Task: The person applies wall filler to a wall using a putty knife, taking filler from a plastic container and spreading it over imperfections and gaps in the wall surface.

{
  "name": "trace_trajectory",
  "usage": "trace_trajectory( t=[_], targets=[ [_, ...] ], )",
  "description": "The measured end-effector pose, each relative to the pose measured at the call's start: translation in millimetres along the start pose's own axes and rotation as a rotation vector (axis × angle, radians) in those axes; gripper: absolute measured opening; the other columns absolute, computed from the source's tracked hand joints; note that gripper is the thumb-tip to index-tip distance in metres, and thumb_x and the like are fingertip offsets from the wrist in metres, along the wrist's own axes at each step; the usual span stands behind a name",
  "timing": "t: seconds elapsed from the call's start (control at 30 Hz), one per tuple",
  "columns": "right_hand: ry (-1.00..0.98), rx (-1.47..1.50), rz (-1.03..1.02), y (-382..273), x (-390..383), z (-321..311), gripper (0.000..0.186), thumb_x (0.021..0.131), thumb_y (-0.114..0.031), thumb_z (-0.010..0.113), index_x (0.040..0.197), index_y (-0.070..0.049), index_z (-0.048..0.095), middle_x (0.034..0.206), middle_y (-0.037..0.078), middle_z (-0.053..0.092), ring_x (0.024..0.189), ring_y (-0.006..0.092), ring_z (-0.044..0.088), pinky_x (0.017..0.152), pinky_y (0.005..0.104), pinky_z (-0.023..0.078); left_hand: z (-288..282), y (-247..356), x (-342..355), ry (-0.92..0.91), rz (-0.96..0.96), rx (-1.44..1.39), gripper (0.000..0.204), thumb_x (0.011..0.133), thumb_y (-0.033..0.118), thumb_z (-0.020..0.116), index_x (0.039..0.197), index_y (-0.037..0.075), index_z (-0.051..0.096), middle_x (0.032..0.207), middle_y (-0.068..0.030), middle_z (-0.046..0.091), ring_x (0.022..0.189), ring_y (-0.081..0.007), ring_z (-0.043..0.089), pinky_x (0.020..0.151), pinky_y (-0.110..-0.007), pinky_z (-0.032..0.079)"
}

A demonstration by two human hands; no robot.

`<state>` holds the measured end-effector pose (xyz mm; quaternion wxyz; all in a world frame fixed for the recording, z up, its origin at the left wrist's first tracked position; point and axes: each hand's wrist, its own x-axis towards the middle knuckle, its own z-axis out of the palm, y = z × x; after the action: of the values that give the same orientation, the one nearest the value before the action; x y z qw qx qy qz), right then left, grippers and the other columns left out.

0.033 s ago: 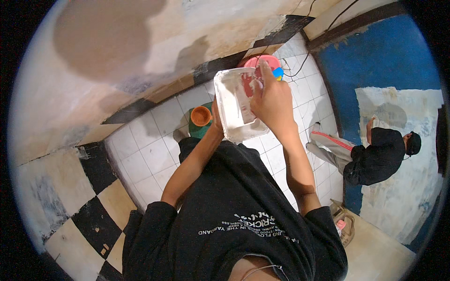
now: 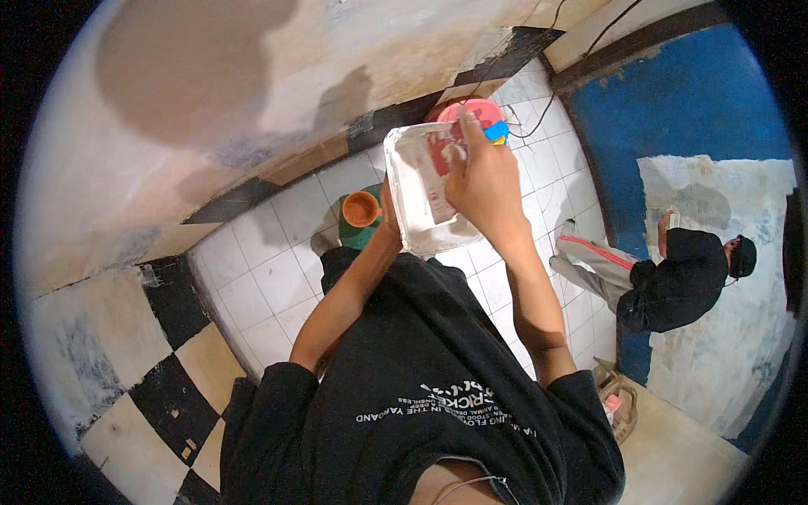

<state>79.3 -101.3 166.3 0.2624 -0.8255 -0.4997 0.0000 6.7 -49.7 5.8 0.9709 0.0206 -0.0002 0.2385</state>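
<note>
A white rectangular plastic tub [image 2: 404, 220] with white paste inside is held up in front of my chest. My left hand [image 2: 389, 210] grips it from its left side, mostly hidden behind the tub wall. My right hand [image 2: 488, 181] is closed on a flat red scraper [image 2: 438, 153] smeared with white paste, index finger stretched along it. The scraper reaches down inside the tub, its lower edge in the paste. My fingers hide much of its grip.
Below the tub stand an orange cup [image 2: 360, 209] on something green and a pink round container [image 2: 473, 108] with a blue item [image 2: 497, 132] by it. A patchy wall [image 2: 337, 50] runs ahead. At right a co-worker [image 2: 673, 278] faces a blue wall [image 2: 665, 101]. A dark cable [image 2: 547, 109] hangs nearby.
My right hand has shifted slightly left with the scraper, showing more of the blue item behind it. The tub and my left hand look unmoved.
</note>
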Motion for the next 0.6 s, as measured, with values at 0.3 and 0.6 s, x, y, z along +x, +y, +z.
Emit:
trace_trajectory(
  t=[0.3, 0.6],
  targets=[
    [-0.036, 0.014, -0.008, -22, -7, 3, 0.046, 0.067, 0.001, 0.058, 0.112, 0.007, 0.050, 0.077, 0.025, 0.060, 0.068, 0.0408, 0.058, 0.063, 0.0446, 0.046, 7, 12, -16, 0.037, 0.012, 0.062, 0.055, 0.093, 0.042, 0.026, 0.136, 0.008, 0.031, 0.133, -0.0141, 0.042, 0.120, -0.0279, 0.044, 0.104, -0.044, 0.033],
    [-0.140, -0.056, -0.185, -30, 14, -3, 0.028, 0.070, -0.003, 0.060, 0.097, 0.002, 0.055, 0.064, 0.022, 0.057, 0.060, 0.0381, 0.057, 0.056, 0.0433, 0.045, -19, 19, -21, -0.100, -0.051, -0.039, 0.053, 0.094, 0.040, 0.026, 0.137, 0.008, 0.028, 0.133, -0.0135, 0.041, 0.119, -0.0273, 0.045, 0.103, -0.042, 0.035]
  ],
)
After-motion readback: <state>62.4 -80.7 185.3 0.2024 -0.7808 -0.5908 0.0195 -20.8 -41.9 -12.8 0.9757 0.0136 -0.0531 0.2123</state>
